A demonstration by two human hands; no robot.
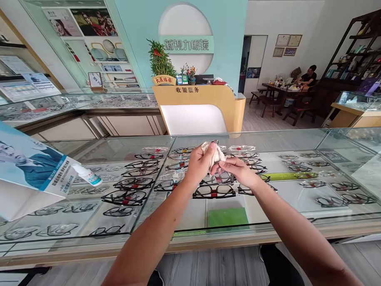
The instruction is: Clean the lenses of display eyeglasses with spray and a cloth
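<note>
Both of my hands meet above the glass display counter. My left hand is closed round a beige cleaning cloth bunched over part of a pair of glasses. My right hand pinches the glasses, whose clear lens hangs just below the fingers. Under the glass lie rows of spectacle frames, several with red tags.
A small white spray bottle lies on the counter at the left, beside a blue and white poster stand. A cashier desk stands behind. A person sits at a dark table at the back right. More glass cases line the left and right.
</note>
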